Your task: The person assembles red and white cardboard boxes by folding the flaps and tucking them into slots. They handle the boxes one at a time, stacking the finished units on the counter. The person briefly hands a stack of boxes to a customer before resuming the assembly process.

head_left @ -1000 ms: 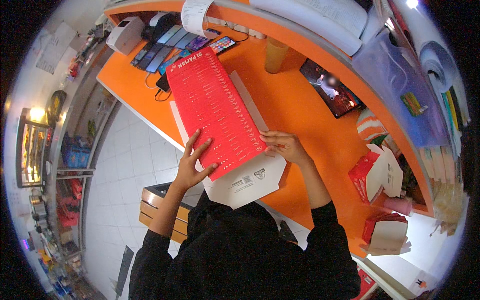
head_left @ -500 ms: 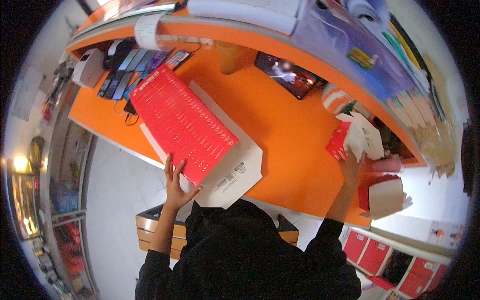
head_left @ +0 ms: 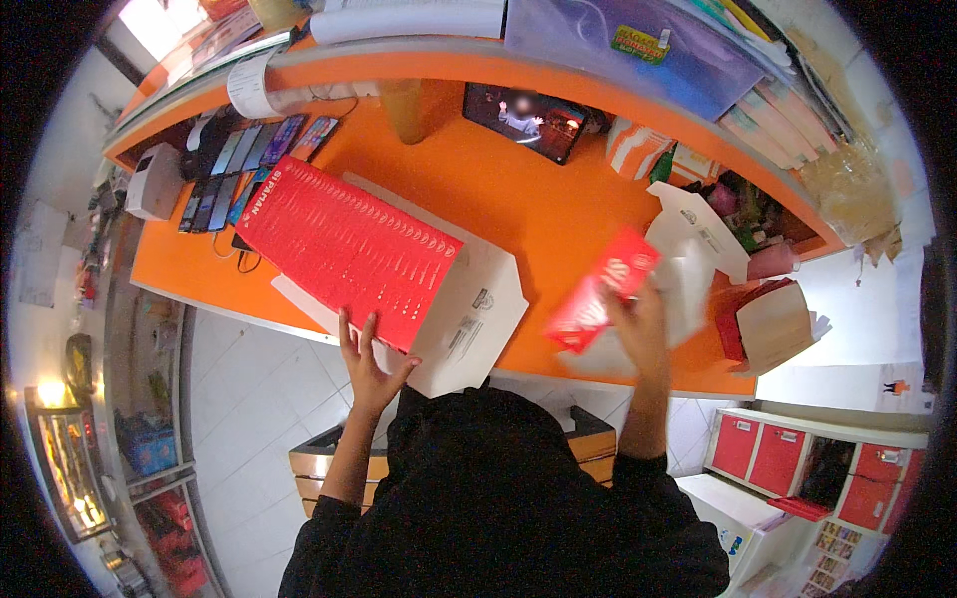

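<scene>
On the orange desk lies a large red and white flat cardboard box blank (head_left: 354, 254), its red printed side up and white flaps sticking out at its edges; whether several are stacked I cannot tell. My left hand (head_left: 374, 374) rests at its near edge, fingers spread and stretched over the red panel, thumb apart. To the right, my right hand (head_left: 641, 324) grips a smaller red and white box blank (head_left: 603, 294), tilted above the desk and smeared by motion. Just behind it is another white cardboard blank (head_left: 703, 224).
A partly folded box (head_left: 773, 324) stands at the desk's right end. Several phones (head_left: 234, 164) lie at the back left beside a white device (head_left: 155, 181). A tablet (head_left: 525, 120) with a lit screen leans under the shelf (head_left: 399, 60). Red-fronted cabinets (head_left: 778, 458) stand lower right.
My right hand has drawn the smaller red and white blank leftward and nearer, away from the desk's back right. My left hand keeps its place on the large blank. The view has shifted.
</scene>
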`<state>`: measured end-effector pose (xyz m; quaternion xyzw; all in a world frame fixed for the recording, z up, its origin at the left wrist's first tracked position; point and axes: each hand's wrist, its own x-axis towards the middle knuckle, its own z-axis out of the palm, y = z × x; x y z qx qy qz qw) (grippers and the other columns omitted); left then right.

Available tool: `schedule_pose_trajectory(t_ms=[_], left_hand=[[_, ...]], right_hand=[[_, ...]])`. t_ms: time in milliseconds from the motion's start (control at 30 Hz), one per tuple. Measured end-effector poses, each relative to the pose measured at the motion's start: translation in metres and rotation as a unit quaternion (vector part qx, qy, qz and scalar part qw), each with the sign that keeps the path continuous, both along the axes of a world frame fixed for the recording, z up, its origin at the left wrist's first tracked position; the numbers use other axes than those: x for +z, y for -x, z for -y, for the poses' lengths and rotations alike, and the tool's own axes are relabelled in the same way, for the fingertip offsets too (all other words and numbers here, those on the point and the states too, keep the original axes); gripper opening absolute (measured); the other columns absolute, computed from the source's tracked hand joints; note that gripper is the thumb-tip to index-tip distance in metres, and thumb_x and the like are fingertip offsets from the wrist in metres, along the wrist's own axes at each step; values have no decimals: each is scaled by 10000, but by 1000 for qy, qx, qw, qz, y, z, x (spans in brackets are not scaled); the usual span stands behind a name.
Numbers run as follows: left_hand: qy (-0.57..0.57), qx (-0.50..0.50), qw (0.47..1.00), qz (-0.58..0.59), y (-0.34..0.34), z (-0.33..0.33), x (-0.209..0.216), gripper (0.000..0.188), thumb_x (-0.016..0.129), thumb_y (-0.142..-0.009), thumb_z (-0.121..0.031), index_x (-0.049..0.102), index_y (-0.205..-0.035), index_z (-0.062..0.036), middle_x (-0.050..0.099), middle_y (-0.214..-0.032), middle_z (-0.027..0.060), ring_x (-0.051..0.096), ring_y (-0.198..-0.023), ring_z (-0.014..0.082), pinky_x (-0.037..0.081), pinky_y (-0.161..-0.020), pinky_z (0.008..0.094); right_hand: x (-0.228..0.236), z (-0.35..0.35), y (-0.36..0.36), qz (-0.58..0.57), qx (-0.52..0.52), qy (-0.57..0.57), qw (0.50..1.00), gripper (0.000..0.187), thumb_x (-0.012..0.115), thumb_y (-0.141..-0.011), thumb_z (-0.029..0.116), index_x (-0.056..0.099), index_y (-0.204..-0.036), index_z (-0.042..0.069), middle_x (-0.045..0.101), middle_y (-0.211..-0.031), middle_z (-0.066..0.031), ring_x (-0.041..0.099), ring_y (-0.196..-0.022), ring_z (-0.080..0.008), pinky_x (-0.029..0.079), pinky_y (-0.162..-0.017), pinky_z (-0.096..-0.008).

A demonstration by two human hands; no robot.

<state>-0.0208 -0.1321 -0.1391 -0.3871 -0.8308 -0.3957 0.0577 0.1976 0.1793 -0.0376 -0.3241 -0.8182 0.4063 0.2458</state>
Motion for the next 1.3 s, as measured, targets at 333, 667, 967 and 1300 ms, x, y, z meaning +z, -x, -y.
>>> schedule_pose_trajectory(t_ms=[333, 667, 967, 1300], left_hand=[[9, 13, 1000, 6, -2, 2, 2, 1052, 851, -526, -511, 375, -1395, -158, 111, -1501, 260, 208, -1368, 445, 267, -1092, 508], [124, 37, 989, -69, 2, 9, 18, 949, 754, -576, -643, 452, -1350, -183, 183, -1506, 177, 132, -1387, 458, 219, -1074, 613], [148, -45, 985, -74, 19, -5, 39, 757, 690, -720, -550, 471, -1337, -170, 303, -1480, 123, 84, -1377, 502, 160, -1105, 601], [156, -52, 983, -85, 21, -9, 34, 599, 610, -817, -424, 478, -1339, -160, 317, -1467, 152, 104, -1374, 499, 153, -1122, 561]], right_hand=[[-60, 22, 61, 6, 88, -65, 994, 489, 639, -815, 24, 457, -1269, 28, 593, -1118, -167, 613, -994, -282, 508, -829, -351], [-92, 14, 144, -52, 277, 115, 952, 520, 590, -750, -90, 538, -1250, 42, 596, -1179, -128, 583, -1085, -257, 511, -856, -342], [-80, 0, 125, 5, 319, 144, 937, 583, 626, -733, -94, 524, -1279, 84, 596, -1210, -74, 604, -1014, -178, 519, -837, -316], [-95, -20, 139, 13, 409, 173, 896, 663, 610, -743, -100, 476, -1353, 123, 567, -1209, -91, 601, -1005, -215, 518, -844, -327]])
